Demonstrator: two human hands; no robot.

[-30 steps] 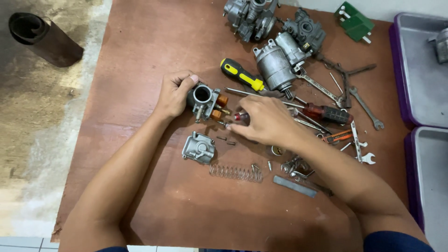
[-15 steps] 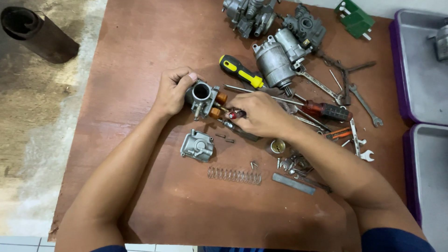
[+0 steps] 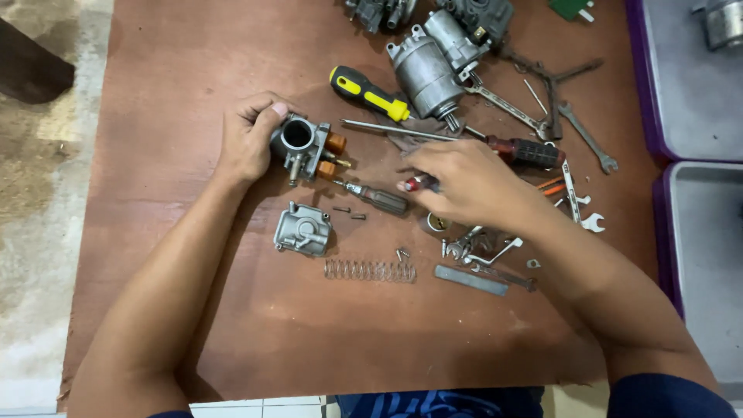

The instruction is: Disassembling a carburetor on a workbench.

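Holding one carburetor body (image 3: pixel 303 147) upright near the counter's (image 3: pixel 193 62) left-middle, the left hand (image 3: pixel 249 139) has its grip closed around the body's left side. Right hand (image 3: pixel 464 182) pinches one small red-tipped tool (image 3: pixel 414 183), grip closed on it, just right of centre. One float bowl cover (image 3: pixel 303 230) and one coil spring (image 3: pixel 370 270) lie nearer the front edge. Three screwdrivers counted: yellow-handled (image 3: pixel 370 93), red-handled (image 3: pixel 526 151), dark-handled (image 3: pixel 375 197). Two purple-rimmed trays (image 3: pixel 658 116) sit past the right edge.

even bright overhead light, soft shadows, sharp pic, no glare
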